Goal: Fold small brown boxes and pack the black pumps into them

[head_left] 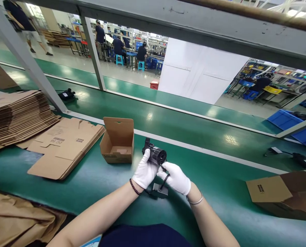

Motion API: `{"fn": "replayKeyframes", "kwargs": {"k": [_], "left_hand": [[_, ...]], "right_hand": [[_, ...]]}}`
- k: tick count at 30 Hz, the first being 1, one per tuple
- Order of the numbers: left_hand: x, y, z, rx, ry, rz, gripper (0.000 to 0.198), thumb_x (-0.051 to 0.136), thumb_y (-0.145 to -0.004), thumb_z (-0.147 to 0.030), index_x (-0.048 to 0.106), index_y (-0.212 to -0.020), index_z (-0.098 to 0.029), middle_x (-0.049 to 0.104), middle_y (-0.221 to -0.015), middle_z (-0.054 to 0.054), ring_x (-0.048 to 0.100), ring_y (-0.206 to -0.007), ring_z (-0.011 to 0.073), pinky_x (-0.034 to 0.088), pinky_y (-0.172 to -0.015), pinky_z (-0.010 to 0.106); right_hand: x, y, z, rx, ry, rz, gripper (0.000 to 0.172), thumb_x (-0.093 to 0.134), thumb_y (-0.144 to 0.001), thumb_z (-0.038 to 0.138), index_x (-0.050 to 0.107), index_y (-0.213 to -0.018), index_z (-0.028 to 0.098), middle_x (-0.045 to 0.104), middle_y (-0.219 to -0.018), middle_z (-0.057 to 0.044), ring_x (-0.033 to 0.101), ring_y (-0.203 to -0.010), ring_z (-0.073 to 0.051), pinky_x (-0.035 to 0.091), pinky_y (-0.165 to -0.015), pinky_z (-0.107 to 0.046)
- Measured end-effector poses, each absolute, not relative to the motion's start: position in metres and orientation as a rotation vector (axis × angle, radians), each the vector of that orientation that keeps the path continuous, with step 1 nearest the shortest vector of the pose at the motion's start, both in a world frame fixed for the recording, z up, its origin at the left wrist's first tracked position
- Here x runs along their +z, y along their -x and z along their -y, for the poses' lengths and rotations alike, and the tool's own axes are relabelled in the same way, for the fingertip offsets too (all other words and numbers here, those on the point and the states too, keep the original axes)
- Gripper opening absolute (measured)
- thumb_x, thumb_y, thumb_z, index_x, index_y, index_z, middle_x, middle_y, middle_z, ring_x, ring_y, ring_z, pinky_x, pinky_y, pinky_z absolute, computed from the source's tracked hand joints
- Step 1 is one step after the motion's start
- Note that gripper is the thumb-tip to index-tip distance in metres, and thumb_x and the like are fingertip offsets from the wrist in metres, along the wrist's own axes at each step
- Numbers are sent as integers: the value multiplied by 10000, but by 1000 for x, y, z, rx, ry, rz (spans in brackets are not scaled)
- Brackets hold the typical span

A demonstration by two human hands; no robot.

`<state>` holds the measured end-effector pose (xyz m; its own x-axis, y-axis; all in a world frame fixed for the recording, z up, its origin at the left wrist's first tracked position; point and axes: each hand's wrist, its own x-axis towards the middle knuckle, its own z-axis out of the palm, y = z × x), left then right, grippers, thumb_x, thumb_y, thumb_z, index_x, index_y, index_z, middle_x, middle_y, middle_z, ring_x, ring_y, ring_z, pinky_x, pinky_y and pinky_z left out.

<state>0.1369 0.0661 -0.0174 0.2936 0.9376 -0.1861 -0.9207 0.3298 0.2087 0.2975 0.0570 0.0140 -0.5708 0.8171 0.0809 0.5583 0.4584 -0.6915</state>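
Observation:
My left hand (145,171), in a white glove, is closed around a small black pump (156,154) with a ribbed, round body and a slotted end. Its thumb lies along the pump's side. My right hand (176,177), also gloved in white, pinches the black cable (165,180) close to the pump's slotted end. Below the hands, a pale label (160,189) hangs by the cable near the table surface. Just left of the pump stands an open cardboard box (117,157), its lid raised at the back.
Flattened cartons (65,147) lie to the left, beside a tall carton stack (21,113). Another open box (268,190) sits at right. Beyond the white rail, a black pump (67,95) and a blue crate (284,120) rest on the green belt. Metal posts (92,51) rise ahead.

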Motion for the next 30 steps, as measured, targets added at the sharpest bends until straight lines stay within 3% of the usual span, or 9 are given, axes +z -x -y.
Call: {"fn": "replayKeyframes", "kwargs": {"k": [2,6,8,12,15,17,19,22,30], "left_hand": [[-12,-137,-62,1209,-85,-264,372,758,-814,-436,675,-1072,-181,729,-1077,65,687,-1025,234,521,-1002,411],[-1,-130,-55,1250,-174,-231,521,832,-710,-490,664,-1080,-164,714,-1080,72,684,-1011,262,525,-989,489],[5,-123,-53,1248,-220,-222,564,843,-677,-519,660,-1085,-174,709,-1033,62,692,-927,239,563,-909,454],[19,-104,-53,1293,-284,-241,631,867,-626,-536,650,-1122,-213,693,-978,47,683,-828,197,591,-752,349],[28,-92,-54,1416,-381,-340,635,887,-624,-485,628,-1148,-237,683,-996,38,687,-870,205,585,-810,377],[30,-87,-54,1486,-502,-434,692,897,-633,-418,572,-1229,-282,670,-999,20,685,-895,209,568,-854,404],[28,-84,-54,1556,-664,-552,779,907,-622,-325,506,-1290,-324,651,-988,-1,679,-882,197,550,-872,413],[19,-76,-55,1619,-932,-705,821,907,-579,-217,482,-1275,-311,625,-997,-2,665,-885,188,522,-894,418],[25,-60,-48,1106,-1321,-693,771,849,-559,-147,486,-1233,-231,631,-945,15,637,-824,190,512,-799,373]], "right_hand": [[22,-295,-56,716,1130,2546,135,633,-835,306,605,-885,184,635,-780,-35,574,-702,-183,460,-694,-307],[47,-306,-56,454,979,2943,755,759,-738,350,460,-1413,189,663,-1148,-120,620,-847,-259,464,-764,-371],[58,-316,-59,408,939,3050,833,749,-734,315,392,-1483,247,638,-1232,-109,627,-840,-256,466,-762,-377],[72,-340,-74,521,958,3134,744,721,-703,210,501,-1413,254,676,-1104,-65,632,-792,-226,468,-702,-332],[75,-350,-92,721,857,3064,734,810,-681,391,568,-1352,219,685,-1033,-60,632,-834,-221,480,-702,-306],[75,-348,-102,596,837,3012,577,765,-762,505,654,-1247,212,698,-950,-64,622,-824,-223,478,-725,-325],[75,-342,-108,291,881,2933,312,635,-906,467,741,-1035,203,690,-795,-70,608,-792,-231,465,-745,-360],[84,-335,-107,114,846,2702,303,514,-991,364,728,-868,187,667,-727,-75,609,-784,-222,473,-738,-348],[126,-305,-91,393,424,2460,209,588,-971,346,702,-874,201,632,-697,-6,563,-609,-114,444,-592,-225]]}}
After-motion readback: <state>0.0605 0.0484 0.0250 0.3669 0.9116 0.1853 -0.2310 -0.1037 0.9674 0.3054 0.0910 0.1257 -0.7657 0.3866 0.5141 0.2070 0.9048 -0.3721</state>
